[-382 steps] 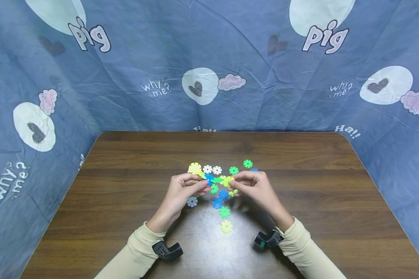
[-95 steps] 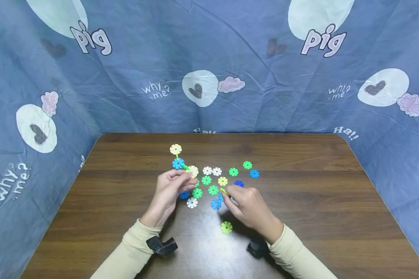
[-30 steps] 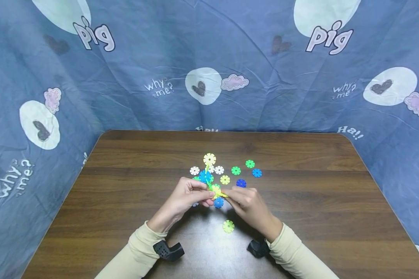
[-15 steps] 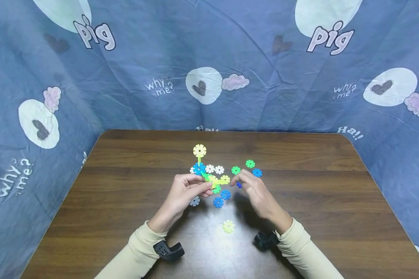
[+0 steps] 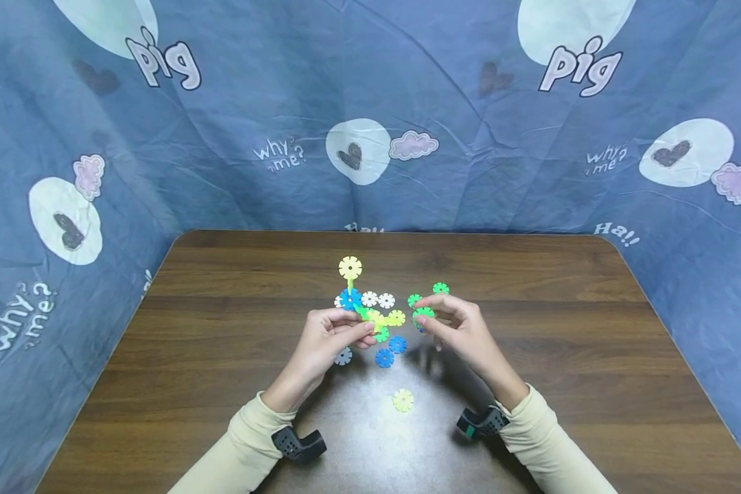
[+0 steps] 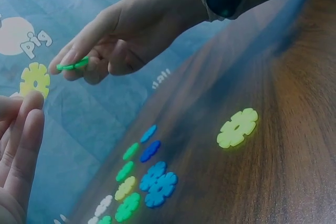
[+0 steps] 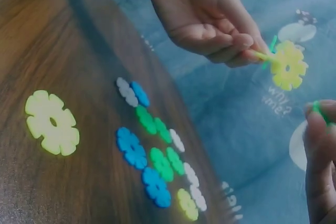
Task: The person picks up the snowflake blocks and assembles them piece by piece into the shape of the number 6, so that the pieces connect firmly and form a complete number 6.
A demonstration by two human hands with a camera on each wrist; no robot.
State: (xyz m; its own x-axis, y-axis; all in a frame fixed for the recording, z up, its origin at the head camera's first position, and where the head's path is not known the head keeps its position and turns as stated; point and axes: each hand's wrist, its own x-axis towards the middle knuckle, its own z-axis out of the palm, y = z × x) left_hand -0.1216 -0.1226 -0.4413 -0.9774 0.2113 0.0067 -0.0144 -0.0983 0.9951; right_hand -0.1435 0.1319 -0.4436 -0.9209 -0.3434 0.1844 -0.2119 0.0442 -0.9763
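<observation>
In the head view my left hand (image 5: 333,336) pinches a chain of slotted flower-shaped plastic discs (image 5: 350,299), made of yellow, blue and green pieces joined edge to edge. The chain rises away from the fingers, a yellow disc (image 5: 349,267) at its far tip. My right hand (image 5: 469,336), just to the right and apart from the chain, holds a green disc (image 5: 423,315) between thumb and fingers. Seen from the left wrist, that green disc (image 6: 73,64) is nearly edge-on. A yellow disc (image 7: 289,66) of the chain faces the right wrist camera.
Loose discs lie on the brown wooden table (image 5: 222,357) under and around the hands: white (image 5: 386,300), blue (image 5: 385,357) and green (image 5: 440,288). A lone yellow disc (image 5: 403,400) lies nearer the front. A blue printed cloth (image 5: 469,185) hangs behind the table.
A second ago my right hand pressed a yellow disc against the chain; it has since let go and drawn right, and a green disc now shows in its fingers. The left hand has raised the chain slightly.
</observation>
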